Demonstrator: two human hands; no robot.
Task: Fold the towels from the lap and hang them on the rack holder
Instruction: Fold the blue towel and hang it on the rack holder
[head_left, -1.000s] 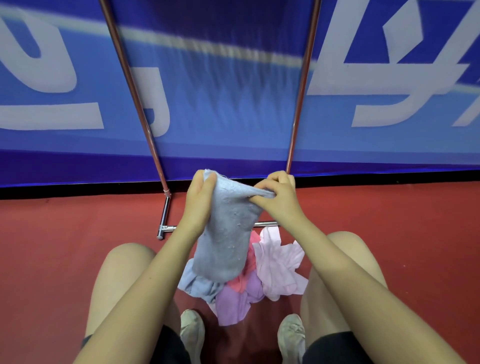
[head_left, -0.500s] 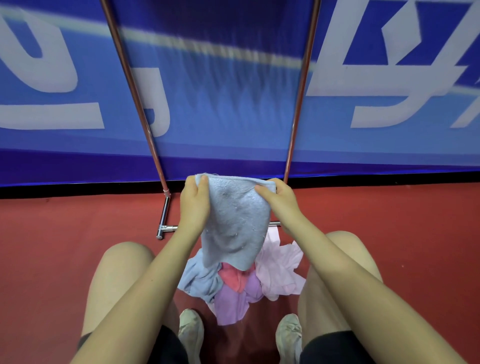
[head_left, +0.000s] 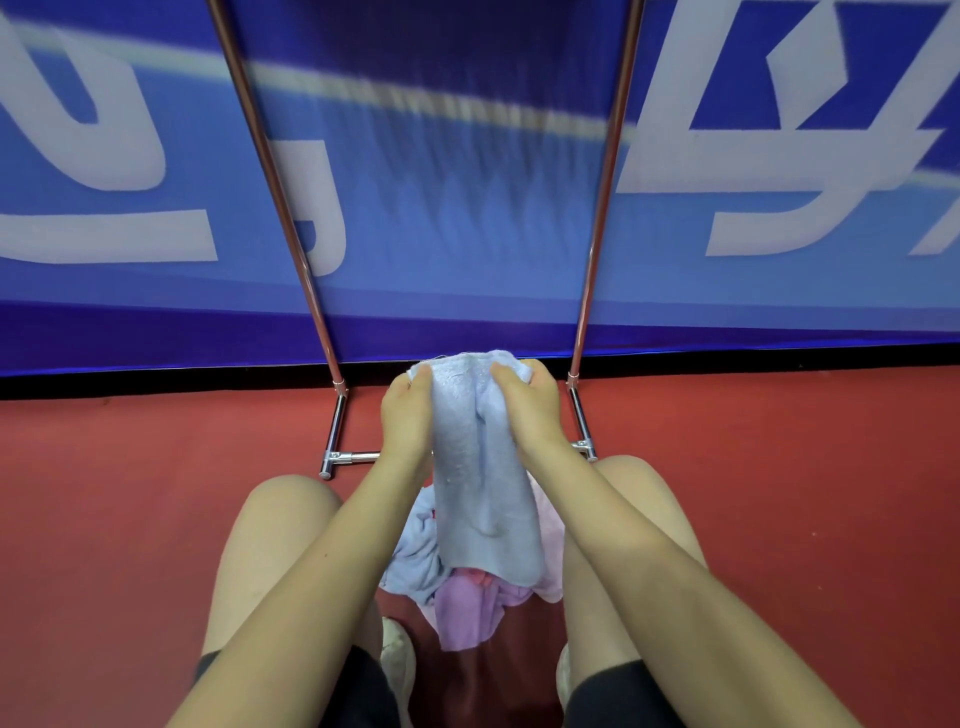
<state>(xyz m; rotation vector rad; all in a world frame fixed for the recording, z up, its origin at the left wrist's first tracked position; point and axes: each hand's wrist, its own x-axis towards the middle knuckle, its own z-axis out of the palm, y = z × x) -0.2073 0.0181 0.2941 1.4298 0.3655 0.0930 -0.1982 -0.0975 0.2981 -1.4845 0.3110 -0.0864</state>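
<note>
Red floor (head_left: 156, 519) spreads across the whole lower half; on it stands the rack (head_left: 332, 457), chrome feet planted flat, a crossbar (head_left: 363, 457) running low between them; two reddish poles rise from the feet, leaning outward as they climb; behind the rack, a blue banner (head_left: 441, 234) with big white letters meets the floor along a dark strip; nearer than the rack, a heap of towels (head_left: 467, 608) in pale blue, pink and lilac, though whether it touches the floor cannot be told; nearer again, two pale shoes (head_left: 397, 654) either side of the heap's near edge.
</note>
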